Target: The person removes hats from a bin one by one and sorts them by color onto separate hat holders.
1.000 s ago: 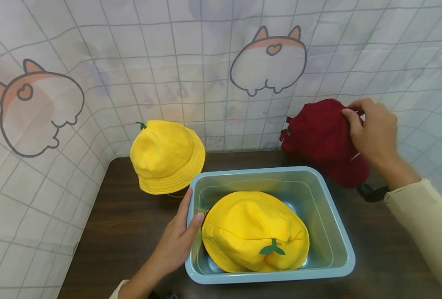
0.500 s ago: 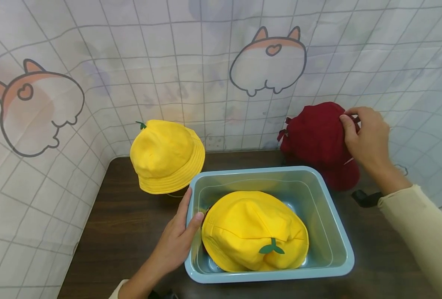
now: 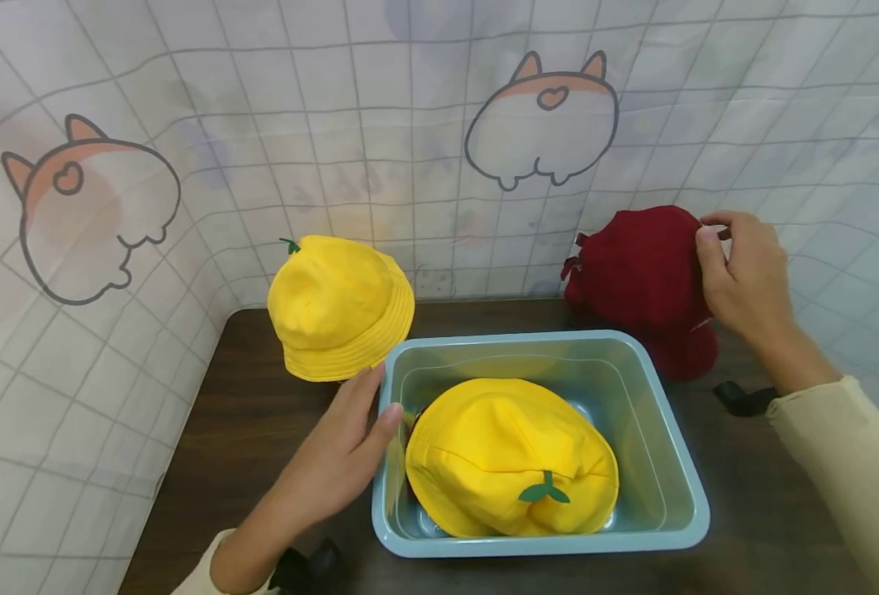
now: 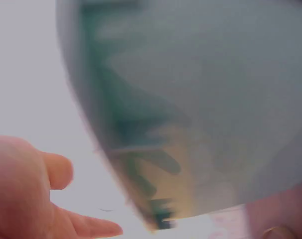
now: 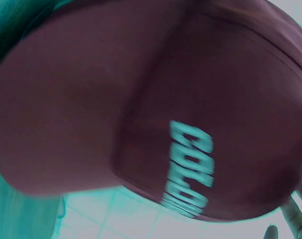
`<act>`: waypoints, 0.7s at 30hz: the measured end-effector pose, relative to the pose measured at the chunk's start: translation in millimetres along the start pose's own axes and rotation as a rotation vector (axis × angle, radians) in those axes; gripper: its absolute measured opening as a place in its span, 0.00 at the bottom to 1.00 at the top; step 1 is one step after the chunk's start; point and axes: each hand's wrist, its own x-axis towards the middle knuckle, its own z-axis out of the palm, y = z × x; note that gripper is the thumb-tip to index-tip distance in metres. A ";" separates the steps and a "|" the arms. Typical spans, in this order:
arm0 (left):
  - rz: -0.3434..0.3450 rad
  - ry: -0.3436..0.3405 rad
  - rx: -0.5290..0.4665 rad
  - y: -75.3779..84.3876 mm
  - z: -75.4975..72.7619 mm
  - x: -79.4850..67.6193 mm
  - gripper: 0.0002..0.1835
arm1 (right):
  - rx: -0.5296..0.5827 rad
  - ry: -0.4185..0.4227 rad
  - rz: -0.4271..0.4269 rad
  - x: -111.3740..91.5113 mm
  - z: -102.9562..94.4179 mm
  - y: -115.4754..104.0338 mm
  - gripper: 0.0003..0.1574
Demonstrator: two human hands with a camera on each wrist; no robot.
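In the head view a dark red cap (image 3: 643,268) stands at the back right, its brim low toward me. My right hand (image 3: 752,277) is at its right edge, thumb and index fingertips close beside the crown. Pale lettering on the cap fills the middle of the right wrist view, where my fingers (image 5: 292,214) show spread at the cap's edge. My left hand (image 3: 335,450) is beside the left rim of a light blue basin (image 3: 666,463), fingers extended. Inside the basin lies a yellow bucket hat (image 3: 499,446) with a green sprout. The basin's blurred outer side (image 4: 230,99) fills the left wrist view.
Another yellow bucket hat (image 3: 339,306) with a green sprout stands at the back left, its brim near my left fingertips. A dark wooden table (image 3: 209,446) carries everything. Behind it hangs a white gridded cloth (image 3: 410,124) printed with cartoon animals.
The red cap has shifted slightly left, and my right hand has since drawn a little to the right of it. My left hand has eased away from the basin's rim. The view has turned slightly.
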 end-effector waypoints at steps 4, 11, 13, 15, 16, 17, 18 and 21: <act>0.091 0.070 0.149 26.6 -24.5 7.3 0.29 | 0.017 0.027 -0.018 3.9 -8.0 2.2 0.31; 0.304 0.107 0.227 69.0 -53.5 48.2 0.18 | 0.035 0.084 0.032 1.0 -29.8 8.4 0.30; 0.317 0.068 0.214 81.5 -58.0 67.0 0.18 | 0.026 0.079 0.117 -2.7 -37.6 11.9 0.30; 0.311 0.007 0.167 93.7 -60.6 87.5 0.19 | 0.008 0.053 0.225 -6.5 -45.2 18.0 0.29; 0.299 -0.030 0.140 100.0 -61.3 97.7 0.20 | 0.018 0.034 0.284 -7.9 -49.1 22.1 0.28; 0.287 -0.065 0.109 105.3 -61.1 108.6 0.19 | 0.039 0.015 0.342 -8.8 -52.7 26.8 0.27; 0.270 -0.101 0.079 110.3 -60.0 119.4 0.19 | 0.078 0.007 0.398 -9.6 -55.8 32.2 0.25; 0.203 -0.188 0.004 122.3 -51.8 151.5 0.18 | 0.230 -0.034 0.537 -13.3 -62.3 49.0 0.17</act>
